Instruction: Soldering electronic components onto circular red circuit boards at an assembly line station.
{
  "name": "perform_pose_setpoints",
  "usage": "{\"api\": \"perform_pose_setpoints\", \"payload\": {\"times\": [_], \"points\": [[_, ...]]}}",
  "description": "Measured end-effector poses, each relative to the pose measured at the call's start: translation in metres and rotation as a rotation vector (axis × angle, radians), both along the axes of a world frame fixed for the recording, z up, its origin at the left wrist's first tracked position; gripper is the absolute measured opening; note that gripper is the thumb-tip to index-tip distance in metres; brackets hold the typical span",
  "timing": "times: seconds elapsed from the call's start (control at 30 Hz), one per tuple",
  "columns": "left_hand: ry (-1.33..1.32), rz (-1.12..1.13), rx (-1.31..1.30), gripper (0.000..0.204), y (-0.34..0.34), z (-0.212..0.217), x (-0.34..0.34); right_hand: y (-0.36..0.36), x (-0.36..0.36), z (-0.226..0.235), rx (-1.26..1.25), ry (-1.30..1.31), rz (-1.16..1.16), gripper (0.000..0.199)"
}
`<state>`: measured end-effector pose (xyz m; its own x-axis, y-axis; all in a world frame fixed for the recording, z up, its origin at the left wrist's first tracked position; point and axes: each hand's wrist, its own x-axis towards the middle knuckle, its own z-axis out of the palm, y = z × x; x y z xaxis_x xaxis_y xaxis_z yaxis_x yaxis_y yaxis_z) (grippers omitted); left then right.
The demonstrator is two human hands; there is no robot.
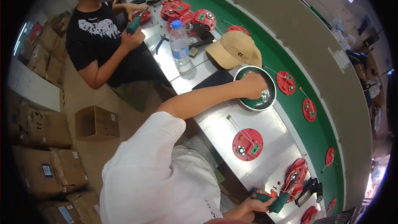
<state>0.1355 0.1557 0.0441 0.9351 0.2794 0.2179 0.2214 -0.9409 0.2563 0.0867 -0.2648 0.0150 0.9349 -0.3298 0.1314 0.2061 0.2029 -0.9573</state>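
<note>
My left hand (253,86) reaches down into a round metal bowl (271,99) with a pale rim and a dark green inside. Its fingers are curled and closed, and the tips are hidden, as is whatever they pinch. Low on the right, my right hand (258,204) is wrapped round a dark green electric screwdriver (278,203) with a red part near the grip. Between my hands lies a red round plate (245,151) with a small green circuit board and loose white wires. Several similar red plates (299,166) are heaped just beyond the screwdriver.
A tan cap (232,49) and a water bottle (179,43) stand past the bowl on the metal table (215,120). Along the far side, a green conveyor belt (286,112) carries spaced red plates. A co-worker (97,29) holds another green screwdriver. Cardboard boxes (97,122) are on the floor.
</note>
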Motion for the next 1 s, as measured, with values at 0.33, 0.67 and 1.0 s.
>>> {"api": "perform_pose_setpoints", "payload": {"times": [0.33, 0.67, 1.0], "points": [[-0.434, 0.039, -0.494, 0.015, 0.031, -0.004, -0.014, 0.004, 0.009, -0.006, -0.035, 0.013, 0.049, 0.042], [-0.671, -0.052, -0.714, 0.013, 0.023, 0.016, -0.033, -0.002, 0.002, -0.006, -0.057, -0.051, 0.169, 0.04], [-0.635, -0.08, -0.731, 0.014, 0.006, 0.023, -0.031, -0.012, 0.006, -0.015, -0.112, -0.141, 0.29, 0.042]]}}
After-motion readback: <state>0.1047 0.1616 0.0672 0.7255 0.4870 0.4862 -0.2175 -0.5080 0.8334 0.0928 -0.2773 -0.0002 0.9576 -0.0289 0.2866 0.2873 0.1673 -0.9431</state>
